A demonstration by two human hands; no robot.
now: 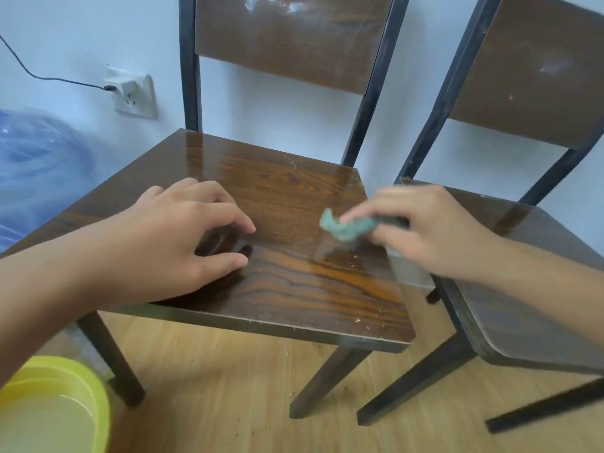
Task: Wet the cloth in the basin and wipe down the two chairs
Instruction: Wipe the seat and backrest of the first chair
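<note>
Now the right hand (434, 230) pinches the green cloth (346, 227) at the right edge of the left chair (294, 204) seat; the left hand (183, 237) rests there, fingers spread; the yellow basin (81, 387) sits on the floor, beside the right chair (523, 256).

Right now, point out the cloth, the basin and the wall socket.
cloth (346, 227), head view, bunched green middle.
basin (81, 376), head view, yellow rim.
wall socket (139, 99), head view, white faceplate.

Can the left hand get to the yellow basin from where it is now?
Probably yes: the left hand is empty on the near chair's seat, and the basin sits on the floor below it, nothing between.
</note>
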